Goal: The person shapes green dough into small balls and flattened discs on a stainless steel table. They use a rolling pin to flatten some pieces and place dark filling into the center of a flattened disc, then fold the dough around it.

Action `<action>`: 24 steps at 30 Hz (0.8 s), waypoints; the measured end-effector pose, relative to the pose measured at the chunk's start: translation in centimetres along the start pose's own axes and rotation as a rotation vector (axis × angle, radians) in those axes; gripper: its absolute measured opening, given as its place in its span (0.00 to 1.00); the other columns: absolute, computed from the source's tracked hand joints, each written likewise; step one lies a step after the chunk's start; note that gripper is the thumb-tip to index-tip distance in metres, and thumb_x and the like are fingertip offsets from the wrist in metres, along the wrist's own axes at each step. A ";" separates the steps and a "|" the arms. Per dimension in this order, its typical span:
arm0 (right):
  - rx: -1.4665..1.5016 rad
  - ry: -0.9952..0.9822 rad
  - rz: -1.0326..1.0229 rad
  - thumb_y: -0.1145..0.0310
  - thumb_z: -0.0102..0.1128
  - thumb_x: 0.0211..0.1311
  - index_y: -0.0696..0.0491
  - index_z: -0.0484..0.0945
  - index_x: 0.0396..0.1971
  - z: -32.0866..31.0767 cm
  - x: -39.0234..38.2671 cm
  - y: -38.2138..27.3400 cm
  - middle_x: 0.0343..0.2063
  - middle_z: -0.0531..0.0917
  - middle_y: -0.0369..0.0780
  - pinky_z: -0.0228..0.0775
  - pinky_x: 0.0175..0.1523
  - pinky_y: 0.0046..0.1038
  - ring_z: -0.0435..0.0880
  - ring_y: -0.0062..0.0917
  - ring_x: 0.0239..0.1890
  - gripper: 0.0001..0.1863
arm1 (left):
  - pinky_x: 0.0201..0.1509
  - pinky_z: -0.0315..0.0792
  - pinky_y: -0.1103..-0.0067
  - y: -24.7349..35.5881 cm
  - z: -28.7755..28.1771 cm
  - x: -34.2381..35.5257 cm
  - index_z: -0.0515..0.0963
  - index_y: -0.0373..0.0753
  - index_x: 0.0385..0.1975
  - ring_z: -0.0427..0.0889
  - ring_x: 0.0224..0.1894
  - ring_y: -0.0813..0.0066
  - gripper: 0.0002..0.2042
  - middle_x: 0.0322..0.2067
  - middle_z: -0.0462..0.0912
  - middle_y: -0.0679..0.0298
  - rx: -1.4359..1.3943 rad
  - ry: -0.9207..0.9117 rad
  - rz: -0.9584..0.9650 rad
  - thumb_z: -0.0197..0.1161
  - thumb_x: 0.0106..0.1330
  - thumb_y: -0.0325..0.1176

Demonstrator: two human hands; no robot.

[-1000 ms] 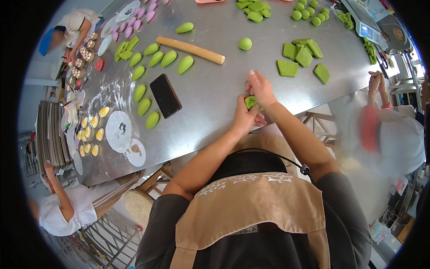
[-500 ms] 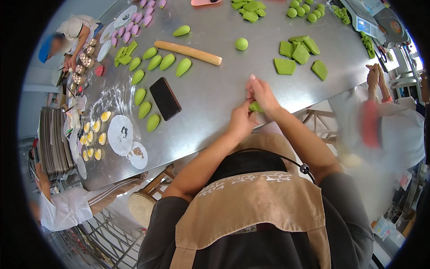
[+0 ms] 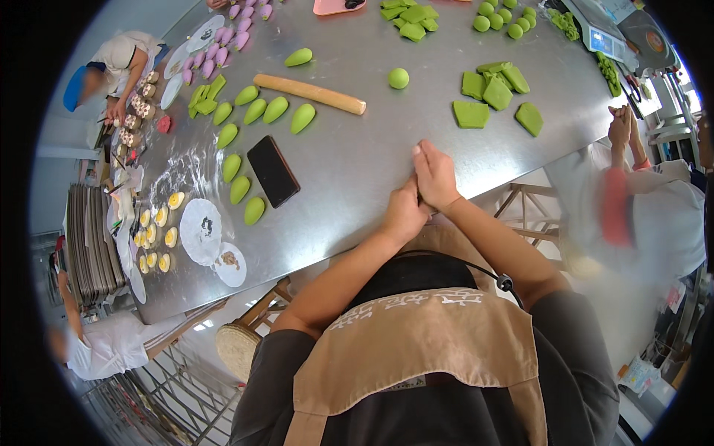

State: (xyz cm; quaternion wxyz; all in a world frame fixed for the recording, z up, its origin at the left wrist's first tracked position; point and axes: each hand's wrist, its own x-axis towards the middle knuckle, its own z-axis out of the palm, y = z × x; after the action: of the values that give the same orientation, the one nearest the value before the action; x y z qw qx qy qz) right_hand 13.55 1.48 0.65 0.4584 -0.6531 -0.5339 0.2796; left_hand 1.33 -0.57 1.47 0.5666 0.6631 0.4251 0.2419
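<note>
My left hand (image 3: 405, 211) and right hand (image 3: 437, 175) are pressed together just over the table's front edge. The left hand is cupped; the right hand lies across it with its fingers together. Between the palms is the green dough piece seen a moment ago, now hidden by my hands. Beyond them a green dough ball (image 3: 399, 78) sits alone on the steel table (image 3: 349, 163). To its left lies a wooden rolling pin (image 3: 310, 94). Flat green dough pieces (image 3: 497, 95) are grouped at the right. Several smooth green egg-shaped dough pieces (image 3: 276, 109) stand at the left.
A dark phone (image 3: 273, 171) lies left of my hands. Farther left are halved eggs (image 3: 161, 216) and white paper rounds (image 3: 201, 231). Purple shaped pieces (image 3: 222, 56) and a co-worker (image 3: 125, 63) are at the far left. A scale (image 3: 606, 43) stands far right, near another person (image 3: 647, 193).
My hands have closed together over the green dough piece, which showed between them before. The right hand has come down slightly and turned flatter against the left.
</note>
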 end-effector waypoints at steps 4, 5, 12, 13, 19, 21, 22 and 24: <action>-0.154 0.171 -0.202 0.59 0.50 0.71 0.56 0.69 0.27 0.9 3.3 0.9 0.22 0.77 0.49 0.67 0.31 0.44 0.75 0.50 0.26 0.16 | 0.27 0.80 0.80 1.1 -0.1 1.2 0.64 0.32 0.61 0.83 0.22 0.73 0.20 0.27 0.81 0.58 -0.424 0.054 -0.237 0.51 0.69 0.22; -0.120 0.153 -0.100 0.59 0.50 0.71 0.56 0.69 0.28 1.2 3.6 1.3 0.22 0.77 0.49 0.67 0.31 0.44 0.76 0.50 0.26 0.16 | 0.26 0.79 0.80 0.8 0.2 1.3 0.64 0.32 0.60 0.83 0.22 0.73 0.20 0.27 0.81 0.58 -0.518 0.063 -0.272 0.51 0.69 0.21; -0.046 0.036 0.020 0.59 0.51 0.71 0.54 0.70 0.28 0.5 0.1 -0.4 0.24 0.78 0.48 0.68 0.34 0.43 0.77 0.49 0.28 0.14 | 0.23 0.76 0.81 -0.3 -0.4 0.8 0.66 0.32 0.58 0.81 0.20 0.73 0.18 0.28 0.81 0.58 -0.077 -0.004 -0.072 0.51 0.68 0.19; -0.076 0.102 -0.170 0.60 0.51 0.70 0.54 0.71 0.28 0.8 -0.6 -0.3 0.23 0.78 0.47 0.69 0.34 0.42 0.77 0.49 0.28 0.14 | 0.22 0.76 0.81 0.2 -0.5 0.4 0.66 0.32 0.58 0.80 0.20 0.73 0.18 0.28 0.80 0.57 0.011 -0.010 -0.029 0.51 0.68 0.19; -0.021 0.099 0.081 0.59 0.49 0.73 0.56 0.72 0.30 1.5 4.0 1.8 0.21 0.76 0.42 0.67 0.30 0.34 0.75 0.30 0.23 0.16 | 0.25 0.80 0.77 0.6 -0.3 2.2 0.59 0.37 0.64 0.82 0.22 0.70 0.22 0.27 0.79 0.59 -0.532 -0.008 -0.319 0.49 0.70 0.22; 0.263 -0.023 0.292 0.60 0.51 0.71 0.55 0.71 0.29 0.5 3.6 1.2 0.21 0.76 0.45 0.68 0.32 0.39 0.75 0.40 0.24 0.14 | 0.25 0.80 0.77 0.0 -0.7 2.6 0.59 0.37 0.65 0.82 0.22 0.70 0.23 0.26 0.79 0.59 -0.478 -0.064 -0.307 0.50 0.70 0.22; 0.411 -0.085 0.400 0.60 0.52 0.70 0.54 0.70 0.28 0.2 3.1 0.6 0.21 0.76 0.47 0.69 0.33 0.42 0.75 0.45 0.25 0.14 | 0.26 0.80 0.77 -0.5 -0.5 2.1 0.59 0.37 0.65 0.82 0.22 0.70 0.23 0.26 0.79 0.59 -0.340 -0.063 -0.226 0.50 0.69 0.22; -0.020 0.035 0.037 0.60 0.52 0.70 0.54 0.71 0.29 0.7 0.2 -0.3 0.22 0.77 0.47 0.68 0.33 0.42 0.75 0.46 0.25 0.14 | 0.26 0.80 0.77 -0.8 -0.2 0.6 0.59 0.37 0.64 0.82 0.22 0.70 0.23 0.26 0.79 0.60 -0.066 -0.063 -0.064 0.51 0.69 0.22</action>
State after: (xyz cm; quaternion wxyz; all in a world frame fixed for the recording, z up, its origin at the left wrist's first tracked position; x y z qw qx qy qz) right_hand 12.86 1.91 0.63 0.4560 -0.6723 -0.5163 0.2712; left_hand 1.27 0.04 0.69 0.6088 0.6373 0.4198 0.2169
